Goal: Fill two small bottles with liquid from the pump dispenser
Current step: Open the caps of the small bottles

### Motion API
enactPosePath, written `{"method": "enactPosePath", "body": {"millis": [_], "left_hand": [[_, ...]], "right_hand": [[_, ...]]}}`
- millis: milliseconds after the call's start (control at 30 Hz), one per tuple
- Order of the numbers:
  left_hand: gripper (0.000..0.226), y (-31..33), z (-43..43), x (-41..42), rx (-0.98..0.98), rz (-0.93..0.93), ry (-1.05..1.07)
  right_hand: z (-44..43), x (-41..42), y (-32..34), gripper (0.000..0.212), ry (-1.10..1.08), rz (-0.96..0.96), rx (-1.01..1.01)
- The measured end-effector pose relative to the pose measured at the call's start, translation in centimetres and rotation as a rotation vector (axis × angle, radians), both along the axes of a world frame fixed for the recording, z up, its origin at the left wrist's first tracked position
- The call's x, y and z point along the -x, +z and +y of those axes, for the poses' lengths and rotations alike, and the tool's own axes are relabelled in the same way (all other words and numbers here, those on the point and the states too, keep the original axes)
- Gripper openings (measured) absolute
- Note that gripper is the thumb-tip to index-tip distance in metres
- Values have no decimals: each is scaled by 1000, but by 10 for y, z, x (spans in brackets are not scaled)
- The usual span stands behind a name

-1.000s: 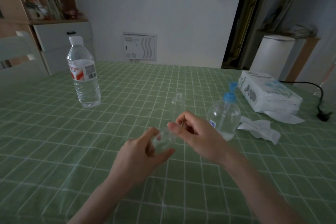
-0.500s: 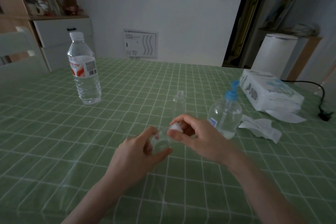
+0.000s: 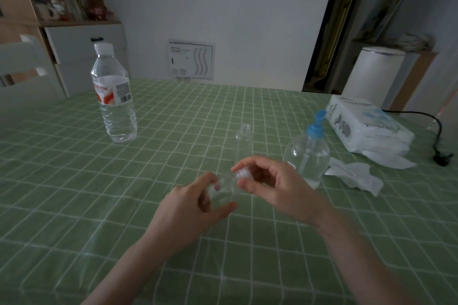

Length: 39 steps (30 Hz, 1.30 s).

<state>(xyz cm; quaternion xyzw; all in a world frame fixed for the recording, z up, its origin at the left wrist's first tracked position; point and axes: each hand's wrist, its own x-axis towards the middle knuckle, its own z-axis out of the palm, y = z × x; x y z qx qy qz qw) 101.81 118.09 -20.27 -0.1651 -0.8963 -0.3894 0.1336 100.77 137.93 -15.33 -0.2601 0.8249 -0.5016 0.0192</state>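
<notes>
1. Small bottle (image 3: pixel 224 188), clear plastic, is held just above the middle of the green checked desk (image 3: pixel 74 181). Far to its left are a pale chair (image 3: pixel 22 69) and a tall water bottle (image 3: pixel 114 96) with a white cap and a red-and-white label, standing upright and well apart from the rest.
2. Left hand (image 3: pixel 188 208) curls its thumb and fingers round the small bottle's body and hides part of it. The bottle is tilted with its neck toward the right.
3. At that neck is a white ribbed cap (image 3: pixel 241 172), pinched between the thumb and fingers of the right hand (image 3: pixel 275 186). I cannot tell whether the cap is screwed on or loose.
4. Just behind the hands stands the second small bottle (image 3: pixel 244 141), upright, clear and open at the mouth, with nobody touching it.
5. Right of that, near the right hand, is the pump dispenser (image 3: pixel 307 156), a round clear body with a blue pump head and some liquid low inside.
6. Just beside it lies a crumpled tissue (image 3: pixel 354 176), with a white tissue pack (image 3: pixel 366 129) behind it.
7. A black cable (image 3: pixel 436 129) runs along the far right edge.
</notes>
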Motion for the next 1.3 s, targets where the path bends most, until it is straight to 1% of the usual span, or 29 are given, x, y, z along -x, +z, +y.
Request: {"method": "enactPosePath", "body": {"millis": [133,233,333,400,467,567,667,733,800,900,1067,1200,1300], "left_hand": [[34,5,-1,2,2,-67,-36],[32,10,-3,4,-8,-132,-112],[32,15,-8,6,-155,-306,-249],[33,16,-15,7,-251,-442,-331],[35,16,-20,6,-320,-510,-361],[28,14,-22,7,-423,-463,-273],[36,13,-17,7,-541,-407,-138],[41,14,-13,7,-616,-389,-94],[41,14,-10,6,-661,-380,-64],[40,10,-7,6,-677,-364,-41],[44,3,-7,6,-685,-343,-38],[45,2,-8,7,-669,-328,-40],[46,1,-8,8,-662,-316,-45]], "right_hand": [[2,0,2,20,22,-2,9],[3,0,4,22,31,-1,15],[3,0,6,26,46,7,8],[5,0,7,28,47,3,39],[10,1,8,28,14,10,82],[12,6,4,25,-73,28,101],[4,13,-6,20,-168,17,21],[-5,16,-13,21,-199,2,-40],[-14,19,-22,24,-206,1,-98],[-28,25,-33,34,-219,-9,-175],[-40,29,-49,25,-264,18,-227],[-38,30,-55,26,-287,69,-292],[-37,32,-59,25,-300,85,-300]]}}
